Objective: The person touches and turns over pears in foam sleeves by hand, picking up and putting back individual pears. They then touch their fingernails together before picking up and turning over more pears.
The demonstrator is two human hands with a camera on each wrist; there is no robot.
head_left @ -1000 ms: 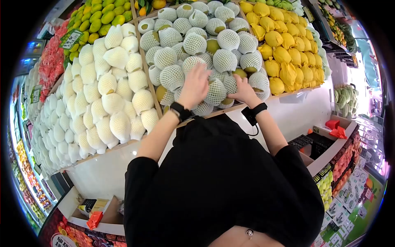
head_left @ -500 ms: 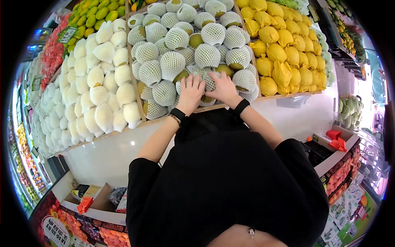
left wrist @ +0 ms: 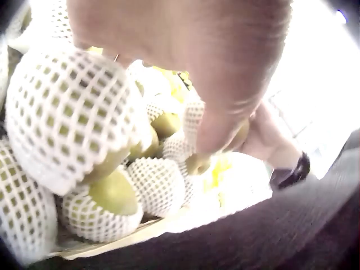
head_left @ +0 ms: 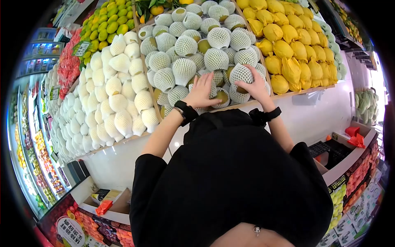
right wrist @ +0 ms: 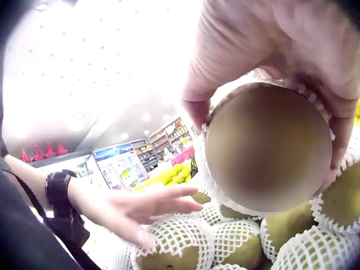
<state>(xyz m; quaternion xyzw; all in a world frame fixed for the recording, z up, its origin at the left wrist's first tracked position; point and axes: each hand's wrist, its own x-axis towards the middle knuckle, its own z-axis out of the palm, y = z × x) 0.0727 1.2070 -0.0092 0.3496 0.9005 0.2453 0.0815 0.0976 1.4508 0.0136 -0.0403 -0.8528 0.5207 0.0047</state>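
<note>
My right hand (head_left: 256, 86) grips a round green-brown fruit in a white foam net (head_left: 241, 74) at the front right of the netted pile. From the right wrist, the fruit's bare, blurred end (right wrist: 269, 149) faces the camera, thumb and fingers spread round its sides. My left hand (head_left: 200, 91) lies with its fingers extended over the front of the same pile. A netted fruit with a bare patch (head_left: 222, 97) sits just right of it. In the right wrist view the left hand (right wrist: 138, 211) reaches across the top of several netted fruits (right wrist: 177, 244).
White-netted pale fruits (head_left: 117, 102) fill the section to the left; yellow-wrapped fruits (head_left: 284, 49) fill the right. Wooden dividers (head_left: 150, 82) separate them. Green fruits (head_left: 109, 20) lie behind at left. Boxed displays (head_left: 345, 156) stand low on both sides.
Both hands were side by side at the pile's front half a second ago. Since then the right hand has moved right and gripped a netted fruit; the left stays over the pile.
</note>
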